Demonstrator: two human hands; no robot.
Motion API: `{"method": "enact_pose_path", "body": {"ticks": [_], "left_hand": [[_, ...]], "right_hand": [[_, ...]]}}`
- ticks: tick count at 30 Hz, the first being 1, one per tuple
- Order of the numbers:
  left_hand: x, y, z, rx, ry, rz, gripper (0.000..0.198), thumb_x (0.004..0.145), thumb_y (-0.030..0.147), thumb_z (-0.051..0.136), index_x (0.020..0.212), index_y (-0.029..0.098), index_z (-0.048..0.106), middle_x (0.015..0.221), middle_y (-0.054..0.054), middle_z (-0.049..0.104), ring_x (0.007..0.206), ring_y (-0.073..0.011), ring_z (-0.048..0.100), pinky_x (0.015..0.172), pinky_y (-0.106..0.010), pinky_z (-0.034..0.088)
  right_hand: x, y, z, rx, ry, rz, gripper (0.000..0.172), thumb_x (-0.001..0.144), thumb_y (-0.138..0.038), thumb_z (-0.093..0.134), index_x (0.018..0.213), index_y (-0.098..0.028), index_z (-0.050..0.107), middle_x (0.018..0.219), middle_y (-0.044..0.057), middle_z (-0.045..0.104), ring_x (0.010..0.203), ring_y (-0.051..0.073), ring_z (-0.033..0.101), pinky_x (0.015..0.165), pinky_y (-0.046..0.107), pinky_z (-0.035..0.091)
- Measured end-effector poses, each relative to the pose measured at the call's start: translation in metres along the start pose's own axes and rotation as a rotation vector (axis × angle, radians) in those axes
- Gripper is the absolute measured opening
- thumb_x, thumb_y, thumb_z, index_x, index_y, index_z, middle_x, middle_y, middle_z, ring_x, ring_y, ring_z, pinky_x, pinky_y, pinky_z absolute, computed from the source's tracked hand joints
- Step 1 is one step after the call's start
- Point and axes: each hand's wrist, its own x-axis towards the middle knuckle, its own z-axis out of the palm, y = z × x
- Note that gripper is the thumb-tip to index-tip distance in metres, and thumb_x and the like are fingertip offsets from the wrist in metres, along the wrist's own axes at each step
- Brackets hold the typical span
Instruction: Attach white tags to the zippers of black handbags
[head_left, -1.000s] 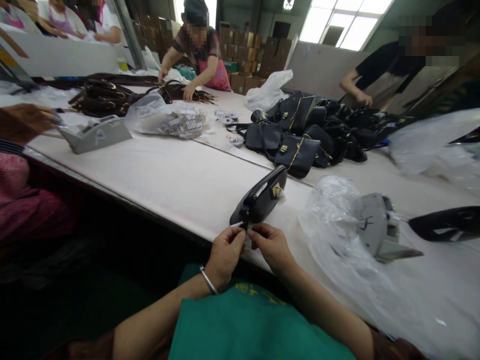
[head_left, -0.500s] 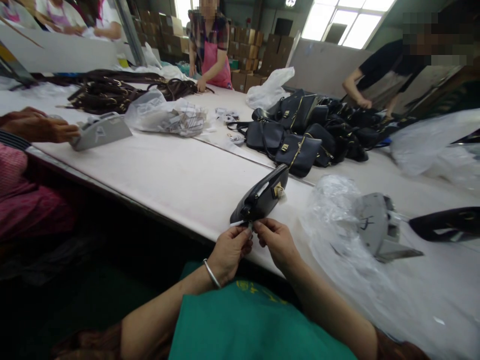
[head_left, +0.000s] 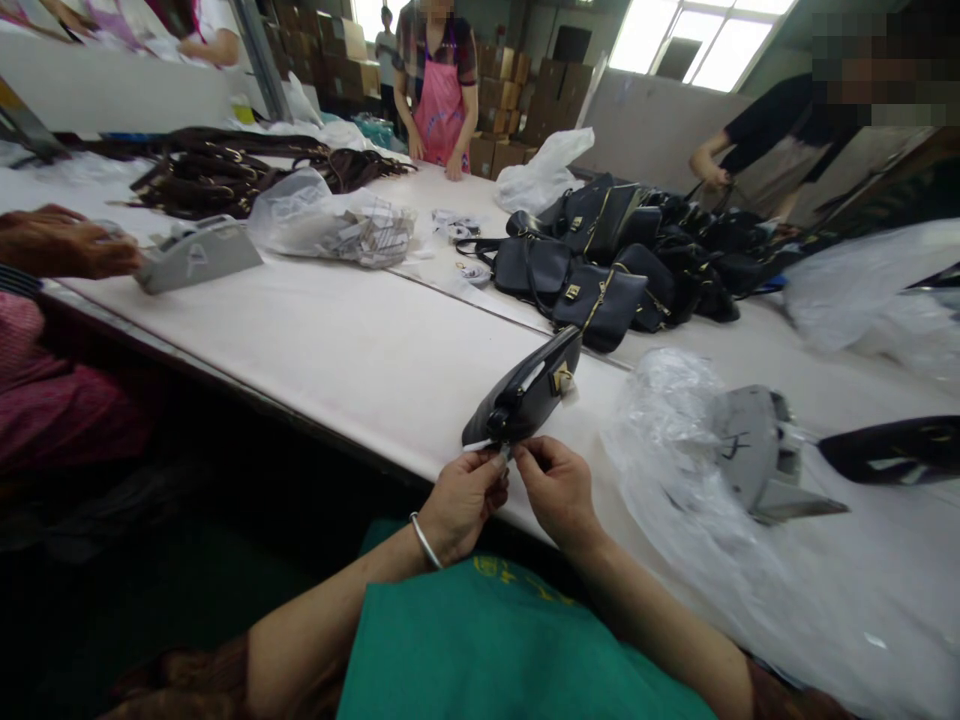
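A small black handbag with a gold clasp stands on the white table right in front of me. At its near end, my left hand pinches a small piece too tiny to name, a bangle on its wrist. My right hand is closed at the same spot, thumb and forefinger together, fingertips close to those of the left. What lies between the right fingertips is hidden. White bits show on the bag's side and by its near corner.
Black handbags are heaped beyond. To the right lie clear plastic wrap, a grey tool-like holder and another black bag. Dark brown straps and a plastic bag of tags are at left. Co-workers stand around the table.
My hands stay at the bag's near end with barely any shift. The co-worker in the pink apron has straightened up, and the one at right has lifted a hand.
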Motion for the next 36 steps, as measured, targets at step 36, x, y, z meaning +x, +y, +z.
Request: {"method": "enact_pose_path", "body": {"ticks": [36], "left_hand": [[-0.001,0.009,-0.007,-0.125,-0.021,-0.331,0.020,0.076,0.021,0.079,0.087,0.015,0.063,0.070,0.003,0.062,0.053,-0.0038,0.059,0.047,-0.012,0.046]], "right_hand": [[0.007,0.017,0.006,0.936,-0.424,0.776,0.033,0.064,-0.034,0.085,0.082,-0.012,0.069,0.058,-0.001,0.060,0.049,0.008,0.051,0.043,0.018,0.034]]}}
